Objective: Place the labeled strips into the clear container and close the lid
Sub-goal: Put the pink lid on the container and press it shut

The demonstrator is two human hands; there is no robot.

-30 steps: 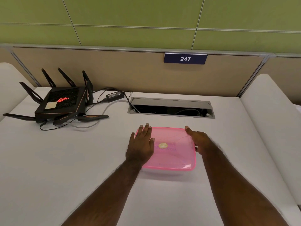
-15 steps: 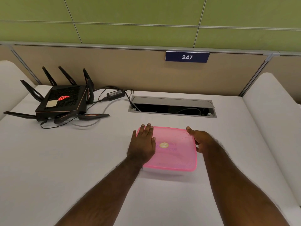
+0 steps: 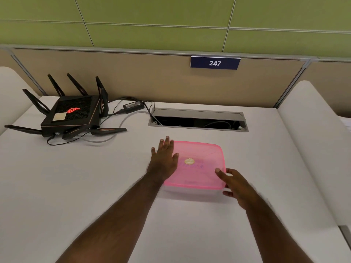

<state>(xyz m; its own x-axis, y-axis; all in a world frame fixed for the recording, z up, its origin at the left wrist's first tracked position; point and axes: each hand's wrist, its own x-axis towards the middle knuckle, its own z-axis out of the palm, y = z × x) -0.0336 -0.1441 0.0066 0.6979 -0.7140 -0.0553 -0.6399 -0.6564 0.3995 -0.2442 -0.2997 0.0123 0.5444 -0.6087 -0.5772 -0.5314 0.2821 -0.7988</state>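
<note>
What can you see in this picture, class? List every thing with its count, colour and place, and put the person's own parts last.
desk: one, white, fills the foreground.
container: one, clear, desk centre, under its lid.
lid: one, pink, lying on the container.
round sticker: one, gold, middle of the lid.
router: one, black with a red glow, far left of the desk.
power adapter: one, black, behind the router.
cable hatch: one, grey, open, behind the container.
number plate: one, dark blue, reads 247, on the beige partition.
left hand: one, flat on the lid's left side.
right hand: one, at the lid's near right corner.
</note>
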